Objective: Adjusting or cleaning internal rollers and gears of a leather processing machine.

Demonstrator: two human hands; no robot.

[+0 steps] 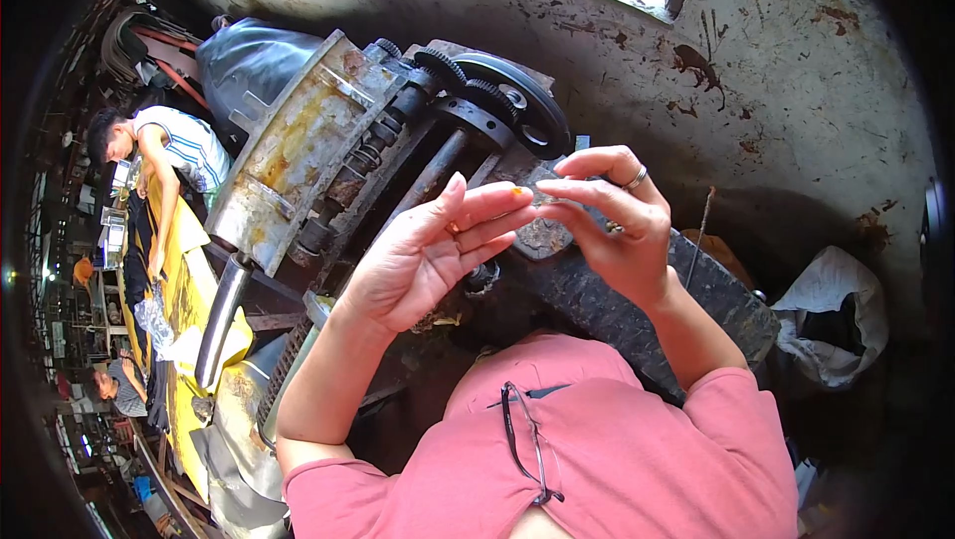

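Item one: our left hand, palm turned up and bare, fingers stretched out together toward the right, thumb raised alongside them.

Item two: our right hand, fingers bent, tips meeting the left fingertips; we cannot tell whether they pinch anything. A silver ring sits on one finger.

Item three: an orange-yellow bit, on the left fingertips, just beside the right hand's tips. It is too small for us to say whether it is a loose piece or a smear. If a piece, we judge it light, easily dropped, perhaps slippery; best taken by its edges between thumb and forefinger.

Item four: a geared machine, far of the hands, with a worn metal housing, dark gear and black wheel.

Item five: a bright steel shaft, left, over yellow sheeting.

Item six: a white sack, right.

Item seven: eyeglasses, near, hung on a pink shirt.

Item eight: a co-worker, far left, bent over the sheeting.
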